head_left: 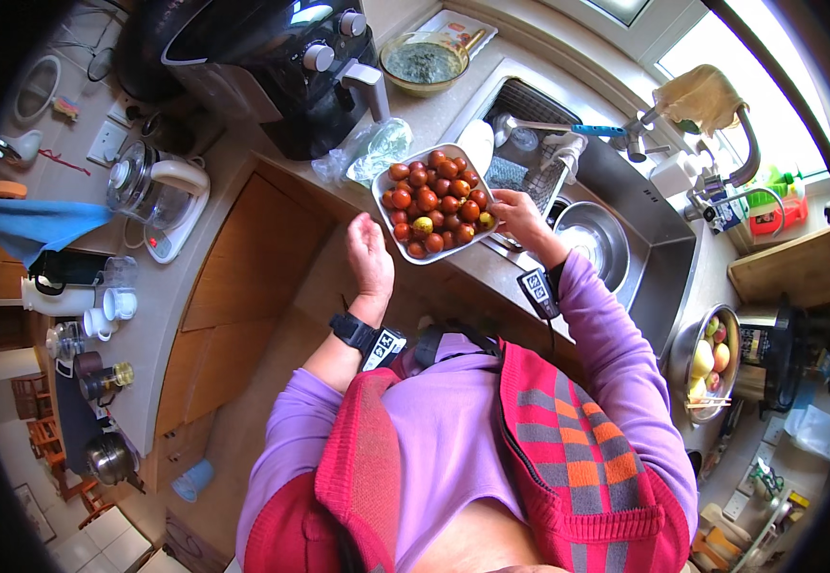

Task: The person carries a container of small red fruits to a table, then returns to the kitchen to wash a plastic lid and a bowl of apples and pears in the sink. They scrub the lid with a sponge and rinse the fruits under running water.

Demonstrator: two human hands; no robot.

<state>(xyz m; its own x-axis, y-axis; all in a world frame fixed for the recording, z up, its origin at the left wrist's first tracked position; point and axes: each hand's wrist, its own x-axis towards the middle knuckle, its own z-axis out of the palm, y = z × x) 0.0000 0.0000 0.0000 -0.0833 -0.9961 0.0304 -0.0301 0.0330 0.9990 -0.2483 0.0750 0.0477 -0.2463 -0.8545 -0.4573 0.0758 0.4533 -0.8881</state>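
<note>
A white square dish (384,176) heaped with small red and green fruits (437,202) sits on the grey counter just left of the sink. My right hand (513,213) grips the dish's right edge. My left hand (369,254) hovers at the dish's near-left corner, fingers loosely together, holding nothing. Both wrists wear black bands with tags.
A steel sink (644,229) holds a metal bowl (589,232), a drying rack and a tap (740,153). A black air fryer (291,67), a clear plastic bag (369,148), a glass kettle (152,191) and a green-filled bowl (423,62) stand on the counter. A metal fruit bowl (711,358) sits at right.
</note>
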